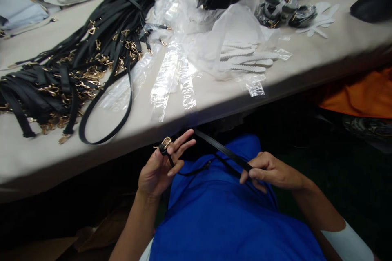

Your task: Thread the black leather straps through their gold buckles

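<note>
Below the table edge, over my blue-clad lap, I hold one thin black strap (225,151). My left hand (159,167) pinches the strap's end at its gold clasp (165,142), with the other fingers spread. Closed on the strap further along is my right hand (269,171), its fingers pressed around it. A slack loop of the strap hangs between the two hands.
On the beige table (214,98) lies a big heap of black straps with gold clasps (61,77) at the left. Clear plastic sleeves (171,77) and crumpled bags lie in the middle. White paper shapes (245,59) and rolled straps (284,4) sit further right. Orange cloth (361,94) is below right.
</note>
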A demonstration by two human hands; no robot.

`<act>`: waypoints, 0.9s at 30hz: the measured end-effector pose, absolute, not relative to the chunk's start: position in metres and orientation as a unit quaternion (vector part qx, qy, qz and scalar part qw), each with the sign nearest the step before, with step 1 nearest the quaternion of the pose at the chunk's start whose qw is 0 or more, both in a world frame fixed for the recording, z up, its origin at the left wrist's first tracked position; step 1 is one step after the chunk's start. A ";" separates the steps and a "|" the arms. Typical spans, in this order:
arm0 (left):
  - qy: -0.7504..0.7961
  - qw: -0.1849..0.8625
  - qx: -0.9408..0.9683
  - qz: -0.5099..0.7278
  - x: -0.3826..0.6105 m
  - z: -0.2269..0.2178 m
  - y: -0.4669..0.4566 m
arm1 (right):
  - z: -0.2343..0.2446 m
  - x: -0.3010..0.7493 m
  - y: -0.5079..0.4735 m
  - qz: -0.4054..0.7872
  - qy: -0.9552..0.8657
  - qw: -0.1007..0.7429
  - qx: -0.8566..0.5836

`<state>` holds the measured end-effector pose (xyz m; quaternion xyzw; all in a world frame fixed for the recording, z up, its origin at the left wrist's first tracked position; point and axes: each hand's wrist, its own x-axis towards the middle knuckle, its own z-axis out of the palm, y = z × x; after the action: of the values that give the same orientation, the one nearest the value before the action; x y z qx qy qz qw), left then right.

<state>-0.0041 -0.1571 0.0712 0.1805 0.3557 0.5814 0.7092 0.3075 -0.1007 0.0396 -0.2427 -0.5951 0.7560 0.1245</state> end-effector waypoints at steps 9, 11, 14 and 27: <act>0.371 0.842 0.267 0.286 0.019 0.056 -0.158 | 0.040 0.291 -0.110 0.790 -0.578 0.056 -0.197; 0.360 0.839 0.239 0.331 0.025 0.052 -0.159 | 0.039 0.289 -0.112 0.799 -0.574 0.037 -0.175; 0.334 0.800 0.191 0.460 0.021 0.052 -0.160 | 0.034 0.297 -0.112 0.815 -0.555 0.031 -0.164; 0.404 0.651 0.257 0.590 -0.015 0.063 -0.161 | -0.017 0.369 -0.094 0.767 -0.533 0.029 -0.355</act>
<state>-0.0150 -0.1607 0.0627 0.2566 0.4036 0.5896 0.6509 0.3687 -0.0942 -0.0174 -0.3555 -0.5328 0.7675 0.0286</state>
